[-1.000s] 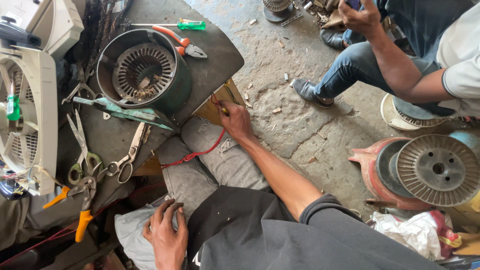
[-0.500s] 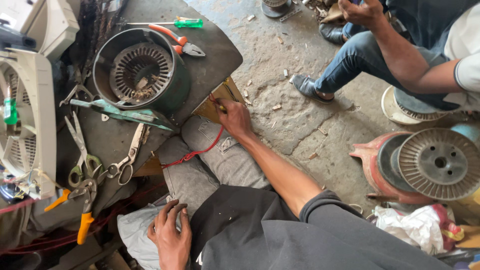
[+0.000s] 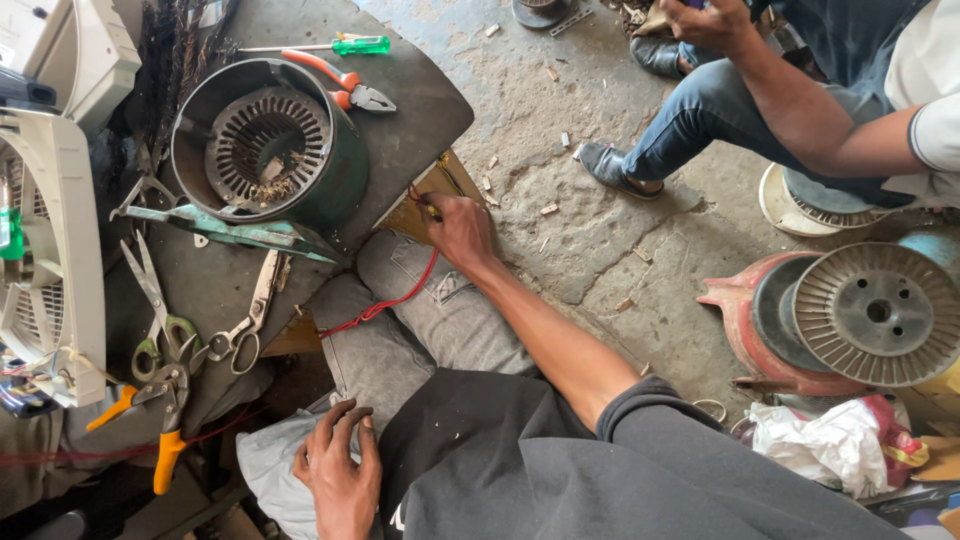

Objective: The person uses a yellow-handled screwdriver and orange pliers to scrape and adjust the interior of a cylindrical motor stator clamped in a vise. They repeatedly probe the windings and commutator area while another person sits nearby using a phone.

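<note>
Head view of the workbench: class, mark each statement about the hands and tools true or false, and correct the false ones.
1. The right hand pinches the red wire by the board's edge. True.
2. The left hand grips the orange-handled snips. False: it rests on the person's lap, holding nothing.
3. The green-handled screwdriver lies beyond the round motor housing. True.
4. The red wire runs across the grey trouser leg. True.
5. The red-handled pliers lie inside the housing. False: they lie beside it.

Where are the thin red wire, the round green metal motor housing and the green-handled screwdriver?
thin red wire (image 3: 385,303), head view, its middle over the knee
round green metal motor housing (image 3: 335,178), head view, outer wall
green-handled screwdriver (image 3: 360,45), head view, handle
</note>
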